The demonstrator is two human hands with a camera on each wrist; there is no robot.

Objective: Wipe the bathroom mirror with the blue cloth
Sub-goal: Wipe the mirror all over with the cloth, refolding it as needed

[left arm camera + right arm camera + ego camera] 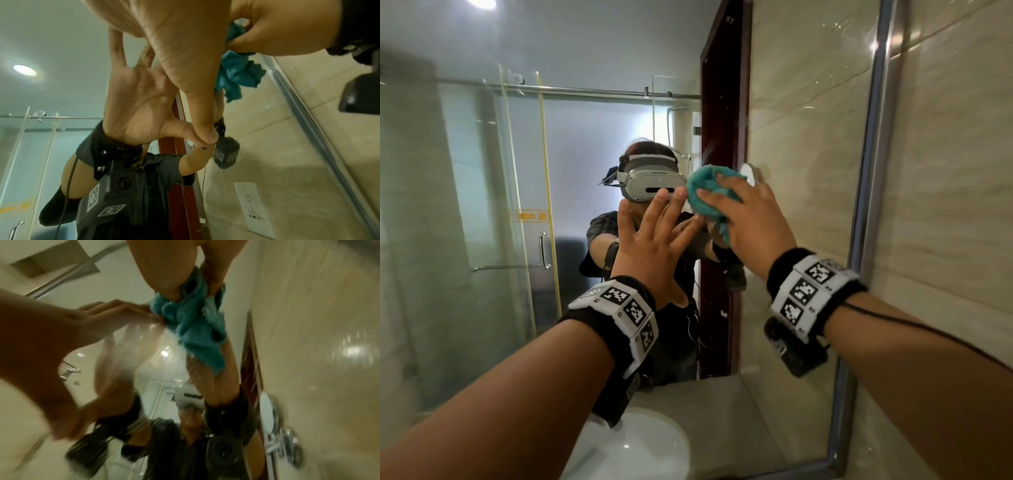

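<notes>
The mirror [482, 205] fills the wall in front of me, with a metal frame [866, 205] along its right edge. My right hand [750, 219] grips a bunched blue cloth [705, 195] and presses it against the glass near the middle. In the left wrist view the right thumb pinches the cloth [238, 73], and a loose corner hangs down. The right wrist view shows the cloth [191, 324] crumpled under my fingers. My left hand [650, 226] lies flat on the glass just left of the cloth, fingers straight and spread, holding nothing.
A white basin [640, 445] and a pale counter sit below the mirror. A beige tiled wall [945, 205] runs to the right of the frame. The glass reflects a shower screen, a dark red door and me wearing a headset.
</notes>
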